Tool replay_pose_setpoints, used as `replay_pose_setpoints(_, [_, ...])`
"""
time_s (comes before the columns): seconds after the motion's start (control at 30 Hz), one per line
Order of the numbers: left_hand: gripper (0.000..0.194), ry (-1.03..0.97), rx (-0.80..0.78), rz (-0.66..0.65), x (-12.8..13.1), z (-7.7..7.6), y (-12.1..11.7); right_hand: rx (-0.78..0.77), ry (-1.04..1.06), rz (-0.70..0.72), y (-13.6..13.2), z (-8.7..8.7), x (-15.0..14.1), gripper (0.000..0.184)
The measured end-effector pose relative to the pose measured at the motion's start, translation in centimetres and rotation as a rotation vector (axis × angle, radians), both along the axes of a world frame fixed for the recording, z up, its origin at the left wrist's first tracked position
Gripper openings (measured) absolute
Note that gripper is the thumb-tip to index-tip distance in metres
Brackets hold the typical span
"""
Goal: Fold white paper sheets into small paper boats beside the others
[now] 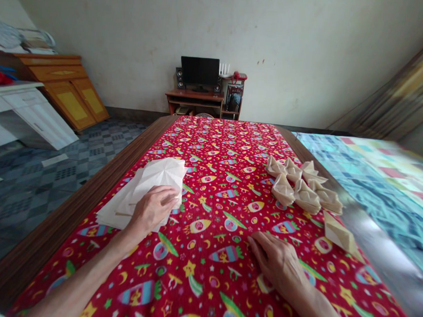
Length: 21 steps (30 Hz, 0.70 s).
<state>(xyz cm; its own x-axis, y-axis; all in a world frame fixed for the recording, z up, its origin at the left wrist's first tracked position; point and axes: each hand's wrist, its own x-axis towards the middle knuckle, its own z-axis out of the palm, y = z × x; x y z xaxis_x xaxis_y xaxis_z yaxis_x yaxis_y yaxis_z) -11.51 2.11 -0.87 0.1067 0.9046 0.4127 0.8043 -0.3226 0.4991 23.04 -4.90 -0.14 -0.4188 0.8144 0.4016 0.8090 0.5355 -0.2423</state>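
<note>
My left hand [154, 209] is at the right edge of a stack of thin off-white paper sheets [123, 199], its fingers closed on the top creased paper sheet [164, 172]. Fold lines fan out from the middle of that sheet. Lying palm down on the red patterned cloth [209, 209], my right hand [279, 258] holds nothing, with its fingers stretched loosely forward and the thumb a little apart. Several folded paper boats [306, 196] stand in rows to the right. Nearer to my right hand lies a single flatter folded paper piece [340, 234].
The cloth covers a long table with a dark wooden edge [103, 182]. On the right is a bed with a blue patterned sheet [376, 206]. A monitor [199, 71] stands on a small desk [196, 97] by the far wall. A wooden cabinet [70, 91] is at left.
</note>
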Motion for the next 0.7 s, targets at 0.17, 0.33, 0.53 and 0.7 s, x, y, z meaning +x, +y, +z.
replay_pose_setpoints(0.17, [0.014,-0.042,0.044,0.027,0.32,0.04,0.48,-0.013,-0.002,-0.002,0.06,-0.03,0.02,0.030])
replay_pose_setpoints(0.33, [0.011,-0.058,-0.027,0.043,0.53,0.38,0.42,-0.017,-0.006,0.001,0.10,-0.44,0.11,0.030])
replay_pose_setpoints(0.53, [0.012,-0.069,-0.043,0.012,0.42,0.36,0.39,-0.016,-0.008,0.000,0.09,-0.55,0.18,0.030])
replay_pose_setpoints(0.7, [0.018,-0.066,-0.047,0.010,0.59,0.45,0.21,-0.017,-0.016,-0.005,0.05,-0.62,0.26,0.030])
